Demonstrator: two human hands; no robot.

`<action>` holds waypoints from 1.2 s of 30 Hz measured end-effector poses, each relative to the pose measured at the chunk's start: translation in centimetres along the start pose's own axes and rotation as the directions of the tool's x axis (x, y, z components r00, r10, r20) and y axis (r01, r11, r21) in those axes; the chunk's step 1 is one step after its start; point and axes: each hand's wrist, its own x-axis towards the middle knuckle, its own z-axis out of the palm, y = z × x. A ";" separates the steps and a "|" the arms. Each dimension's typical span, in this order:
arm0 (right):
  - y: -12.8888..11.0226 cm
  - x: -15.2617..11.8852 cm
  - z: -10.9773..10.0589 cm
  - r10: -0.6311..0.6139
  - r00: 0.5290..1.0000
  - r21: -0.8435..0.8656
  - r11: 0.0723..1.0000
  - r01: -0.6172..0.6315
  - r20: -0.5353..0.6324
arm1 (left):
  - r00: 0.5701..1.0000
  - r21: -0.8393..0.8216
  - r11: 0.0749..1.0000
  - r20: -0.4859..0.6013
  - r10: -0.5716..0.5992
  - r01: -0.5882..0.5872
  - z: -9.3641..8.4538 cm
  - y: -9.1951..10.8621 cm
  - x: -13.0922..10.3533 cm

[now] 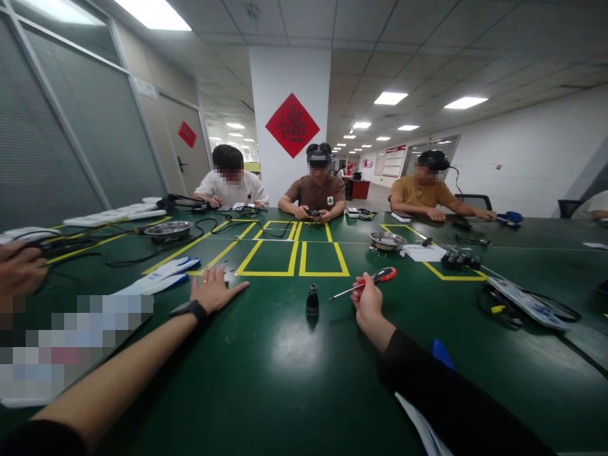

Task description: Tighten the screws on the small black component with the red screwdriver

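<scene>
My left hand (213,290) lies flat on the green table (285,392), palm down with fingers spread, a dark band round the wrist. Just left of it rests a white and blue glove (159,277). In my right hand (369,308) is a screwdriver (384,276) with a red and black handle, its thin shaft pointing left. Between the two hands, close to the screwdriver's tip but apart from it, a small black tapered part (312,305) with a metallic top stands upright on the table.
Yellow tape rectangles (268,273) mark the table ahead. Metal bowls (387,240) stand left and right, with cables (204,229) at the left. A power strip (525,303) and black parts (460,261) lie at the right. Several people sit around; another person's hand (21,267) shows far left.
</scene>
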 end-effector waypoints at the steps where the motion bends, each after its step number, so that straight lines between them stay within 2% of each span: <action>1: 0.0 -0.2 0.0 0.002 1.000 -0.002 1.000 -0.002 0.004 | 0.999 0.016 0.999 0.003 -0.040 0.040 0.2 -1.2 1.3; 4: -0.2 -0.7 0.2 0.000 1.000 -0.025 1.000 0.001 0.004 | 0.988 0.022 0.988 0.025 -0.152 0.151 1.0 -3.5 4.9; 8: -0.4 -0.9 0.4 0.030 1.000 -0.018 0.999 -0.031 -0.007 | 0.982 0.023 0.985 0.074 -0.172 0.171 2.3 -3.9 8.5; 15: -0.3 -0.7 0.5 0.039 0.999 -0.024 0.999 -0.039 -0.019 | 0.989 0.014 1.000 0.146 0.016 -0.018 3.8 -1.6 12.8; 24: 0.4 -1.0 1.4 0.004 1.000 -0.131 0.991 -0.005 -0.013 | 0.979 -0.034 0.987 0.130 0.157 -0.154 6.2 0.5 17.2; 27: 1.0 -1.1 1.7 -0.033 0.999 -0.178 0.983 0.037 0.025 | 0.947 -0.090 0.962 0.170 0.271 -0.259 6.3 1.0 17.5; 30: 1.4 -1.2 1.8 -0.049 0.996 -0.205 0.977 0.063 0.071 | 0.912 -0.131 0.928 0.180 0.368 -0.349 6.2 1.4 16.5; 36: 1.3 -1.4 1.5 -0.077 0.992 -0.174 0.980 0.094 0.102 | 0.854 -0.188 0.860 0.142 0.501 -0.474 4.7 3.1 11.2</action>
